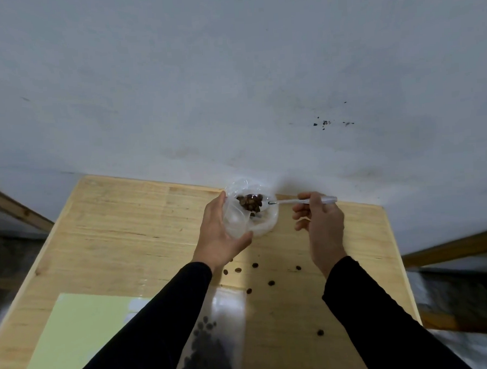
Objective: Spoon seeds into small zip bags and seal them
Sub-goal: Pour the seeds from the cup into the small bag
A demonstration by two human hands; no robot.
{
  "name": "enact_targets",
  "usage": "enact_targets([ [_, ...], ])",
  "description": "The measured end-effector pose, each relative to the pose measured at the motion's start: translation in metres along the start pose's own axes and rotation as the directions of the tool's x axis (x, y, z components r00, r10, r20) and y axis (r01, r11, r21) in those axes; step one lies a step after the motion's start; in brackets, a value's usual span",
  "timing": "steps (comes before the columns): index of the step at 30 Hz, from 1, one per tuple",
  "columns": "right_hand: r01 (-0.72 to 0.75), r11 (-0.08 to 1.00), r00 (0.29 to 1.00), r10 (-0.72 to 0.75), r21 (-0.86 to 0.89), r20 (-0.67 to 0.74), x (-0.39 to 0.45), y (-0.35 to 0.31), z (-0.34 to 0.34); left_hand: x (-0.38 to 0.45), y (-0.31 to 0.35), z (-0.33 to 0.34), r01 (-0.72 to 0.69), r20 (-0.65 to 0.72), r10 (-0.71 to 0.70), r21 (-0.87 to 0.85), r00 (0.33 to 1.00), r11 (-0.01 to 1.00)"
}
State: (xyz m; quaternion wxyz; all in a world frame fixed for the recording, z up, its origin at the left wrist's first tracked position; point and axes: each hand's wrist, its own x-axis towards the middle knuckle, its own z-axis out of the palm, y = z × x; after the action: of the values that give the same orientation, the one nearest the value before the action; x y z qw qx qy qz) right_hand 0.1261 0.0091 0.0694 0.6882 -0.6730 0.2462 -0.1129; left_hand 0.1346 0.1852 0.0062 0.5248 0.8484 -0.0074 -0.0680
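Observation:
A clear plastic bag [263, 225] of brown seeds [251, 203] stands at the far edge of the wooden table [125, 218]. My left hand [221, 233] cups its left side and holds it open. My right hand [319, 222] pinches a clear plastic spoon [297, 201] whose tip reaches into the bag beside the seeds. A small zip bag [214, 344] partly filled with dark seeds lies flat near the front, between my forearms. Several loose seeds [255, 265] are scattered on the wood between the two bags.
A pale green sheet [81, 339] lies at the front left of the table, with small white pieces [137, 305] at its right edge. A grey wall rises right behind the table. Wooden rails run beside the table on both sides.

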Motion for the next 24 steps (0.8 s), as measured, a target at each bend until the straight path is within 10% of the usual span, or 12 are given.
enact_targets([
  [5, 0.26, 0.938, 0.965, -0.249, -0.228, 0.077, -0.01, -0.009, 0.009, -0.001, 0.001, 0.001, 0.003, 0.009, -0.003, -0.032, 1.0, 0.999],
  [15, -0.06, 0.81, 0.971, -0.087, -0.583, -0.221, 0.029, 0.057, 0.028, -0.004, -0.003, -0.002, -0.015, -0.006, 0.014, -0.039, 1.0, 0.999],
  [24, -0.327, 0.914, 0.907, 0.375, 0.239, -0.193, 0.035, 0.073, 0.035, -0.001, -0.005, -0.001, -0.021, -0.009, 0.02, -0.044, 1.0, 0.999],
])
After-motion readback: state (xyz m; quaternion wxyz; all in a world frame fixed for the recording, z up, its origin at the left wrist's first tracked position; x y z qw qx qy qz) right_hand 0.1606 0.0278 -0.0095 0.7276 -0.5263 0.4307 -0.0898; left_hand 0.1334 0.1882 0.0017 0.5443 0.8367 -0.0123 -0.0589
